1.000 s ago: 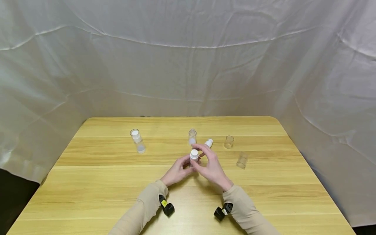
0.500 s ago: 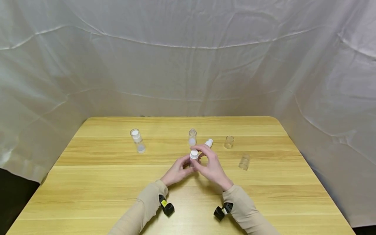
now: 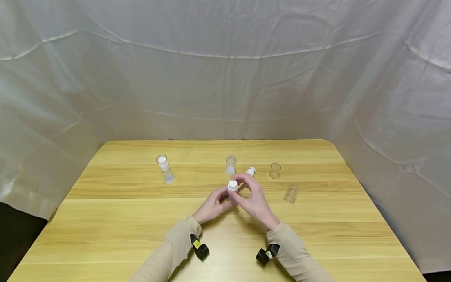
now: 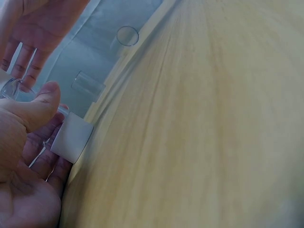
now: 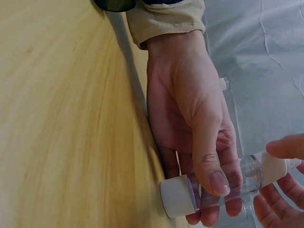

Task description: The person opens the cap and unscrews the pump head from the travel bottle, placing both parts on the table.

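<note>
Between both hands a small clear pump bottle with a white top (image 3: 233, 185) stands upright. My left hand (image 3: 212, 205) grips its see-through body, thumb on the near side; the bottle's white base (image 4: 72, 137) shows below the fingers and appears to rest on the table. At the top, my right hand (image 3: 256, 200) pinches the white collar (image 5: 272, 167) between thumb and fingers. Just beyond the right hand lies a white pump head (image 3: 251, 171), partly hidden by the fingers. A clear bottle (image 3: 230, 166) without a white top stands behind the hands.
At the far left of the wooden table (image 3: 116, 219) stands a bottle with a white top and clear cover (image 3: 165, 169). To the right, one clear cap (image 3: 275, 170) stands and another clear cap (image 3: 291, 194) lies on its side. Grey cloth (image 3: 225, 86) hangs around the table.
The right hand's fingers have shifted slightly around the white collar. The lying clear cap has rocked a little right and back. The left hand stays in place.
</note>
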Demonstrator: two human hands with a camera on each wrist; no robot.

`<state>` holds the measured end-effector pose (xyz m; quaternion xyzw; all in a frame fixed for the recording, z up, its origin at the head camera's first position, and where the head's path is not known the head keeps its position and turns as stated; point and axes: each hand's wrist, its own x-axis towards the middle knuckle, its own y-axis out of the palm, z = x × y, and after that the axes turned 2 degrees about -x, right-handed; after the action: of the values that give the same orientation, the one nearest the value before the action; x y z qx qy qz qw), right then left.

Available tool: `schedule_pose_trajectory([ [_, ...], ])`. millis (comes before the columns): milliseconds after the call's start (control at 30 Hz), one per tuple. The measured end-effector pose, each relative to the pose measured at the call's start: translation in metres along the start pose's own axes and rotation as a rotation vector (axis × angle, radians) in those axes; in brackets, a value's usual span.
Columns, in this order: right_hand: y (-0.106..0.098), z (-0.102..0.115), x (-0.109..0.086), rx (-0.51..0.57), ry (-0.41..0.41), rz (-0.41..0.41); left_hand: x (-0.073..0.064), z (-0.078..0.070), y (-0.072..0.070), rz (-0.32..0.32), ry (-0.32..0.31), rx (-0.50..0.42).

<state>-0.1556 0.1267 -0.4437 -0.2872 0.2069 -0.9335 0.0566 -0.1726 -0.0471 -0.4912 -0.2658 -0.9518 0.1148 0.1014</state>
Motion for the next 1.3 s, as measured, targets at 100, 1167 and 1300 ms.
schedule_pose_trajectory([
  [100, -0.001, -0.0004, 0.0, -0.009, -0.013, 0.019, 0.0003, 0.0001, 0.0002, 0.001, 0.012, -0.003],
  [1167, -0.0012, -0.0025, -0.0015, 0.014, -0.011, 0.0, -0.0006, -0.0029, 0.0, -0.004, 0.0, 0.0],
  [1300, -0.0016, -0.0019, -0.0013, 0.02, 0.007, 0.007, -0.0008, -0.0022, 0.0003, -0.008, -0.006, 0.001],
])
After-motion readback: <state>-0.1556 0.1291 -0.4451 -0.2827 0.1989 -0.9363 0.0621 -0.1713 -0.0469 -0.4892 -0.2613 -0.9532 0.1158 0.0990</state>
